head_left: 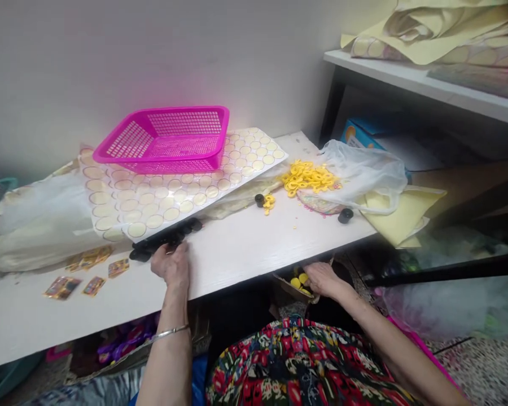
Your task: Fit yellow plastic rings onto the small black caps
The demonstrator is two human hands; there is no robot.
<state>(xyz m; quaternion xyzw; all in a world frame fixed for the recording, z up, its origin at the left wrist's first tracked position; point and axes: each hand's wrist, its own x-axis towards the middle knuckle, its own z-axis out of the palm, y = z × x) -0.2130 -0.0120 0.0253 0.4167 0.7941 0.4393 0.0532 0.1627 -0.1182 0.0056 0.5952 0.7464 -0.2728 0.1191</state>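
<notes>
Near the front edge of the white table (237,254), my left hand (173,265) is closed around the near side of a row of black pieces (165,237), just below the sheet of yellow circles (186,197). My right hand (322,278) is below the table edge, at a small cardboard box (285,281) on my lap with round yellow pieces (300,282) inside. Its fingers are bent down into the box, and what they hold, if anything, is hidden.
A pink basket (182,163) rests on the sheet. Yellow rings (309,177) are heaped beside a clear plastic bag (364,172). Small black caps (345,215) and shiny orange cards (62,287) lie on the table. A white shelf (389,73) stands at right.
</notes>
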